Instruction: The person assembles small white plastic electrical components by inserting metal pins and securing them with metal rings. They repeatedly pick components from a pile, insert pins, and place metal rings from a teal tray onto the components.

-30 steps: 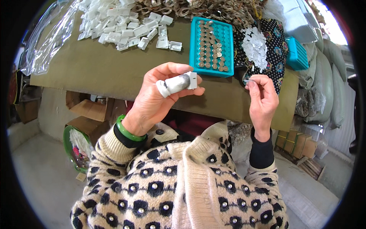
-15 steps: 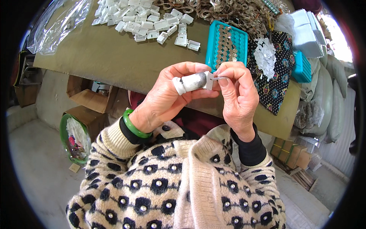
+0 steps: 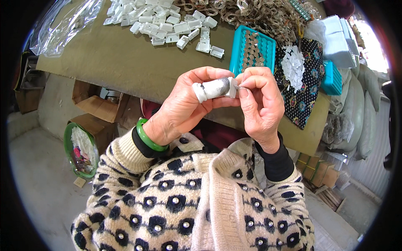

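Note:
My left hand [image 3: 178, 102] is closed on a small white plastic case [image 3: 232, 87] in front of my chest, over the table's near edge. A white wrapping [image 3: 209, 89], smudged dark grey, covers one of its fingers. My right hand [image 3: 264, 102] pinches a small thin piece, seemingly a metal strip, against the right side of the case; the fingertips hide most of it. Just beyond my hands stands a teal tray [image 3: 273, 46] with rows of round pockets, some holding coin-like discs [image 3: 253, 49]. More white plastic cases [image 3: 161, 23] lie piled at the back.
Tangled bundles of thin wire [image 3: 255, 16] fill the far side of the table [image 3: 121, 62]. Right of the tray, white flat chips [image 3: 293, 67] lie on a dark patterned cloth [image 3: 309, 102]. Clear plastic bags [image 3: 63, 29] rest far left; a green basket [image 3: 69, 144] stands on the floor.
The thin strip stuck out beyond my right fingertips before; now less of it shows, and those fingers are closer to the case. The view has shifted slightly.

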A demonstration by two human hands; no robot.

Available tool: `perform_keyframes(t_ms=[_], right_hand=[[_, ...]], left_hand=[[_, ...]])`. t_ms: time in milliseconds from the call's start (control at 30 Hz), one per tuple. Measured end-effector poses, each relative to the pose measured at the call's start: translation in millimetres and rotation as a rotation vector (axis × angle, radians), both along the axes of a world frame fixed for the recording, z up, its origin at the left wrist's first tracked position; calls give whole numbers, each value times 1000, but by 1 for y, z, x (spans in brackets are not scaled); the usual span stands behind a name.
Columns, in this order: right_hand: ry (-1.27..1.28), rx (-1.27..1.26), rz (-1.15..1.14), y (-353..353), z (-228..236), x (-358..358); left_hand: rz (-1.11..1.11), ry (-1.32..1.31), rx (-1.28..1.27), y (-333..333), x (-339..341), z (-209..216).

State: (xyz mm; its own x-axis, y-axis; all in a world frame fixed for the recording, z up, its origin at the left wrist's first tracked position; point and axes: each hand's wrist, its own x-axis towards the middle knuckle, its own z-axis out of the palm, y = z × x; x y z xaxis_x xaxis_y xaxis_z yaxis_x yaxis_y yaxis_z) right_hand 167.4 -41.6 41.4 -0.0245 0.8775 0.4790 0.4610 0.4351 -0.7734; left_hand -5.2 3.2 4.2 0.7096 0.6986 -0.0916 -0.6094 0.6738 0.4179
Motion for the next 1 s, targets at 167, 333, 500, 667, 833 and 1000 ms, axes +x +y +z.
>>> perform_keyframes(t_ms=[167,333,500,667,833,1000], right_hand=[[-296,114,-4,3,11,-5],[-340,-30,102,26,33,2],[-983,205,-30,62,21,-3],[-1259,196,-41,82,0,-16],[-1171,84,18,90,10,-10],[-344,-300,32,87,36,-8]], left_hand=[[68,96,107,-2,0,1],[84,45,58,6,-11,4],[127,133,-30,17,-27,6],[164,236,15,17,-27,3],[163,169,35,21,-31,1],[199,163,7,28,-30,4]])
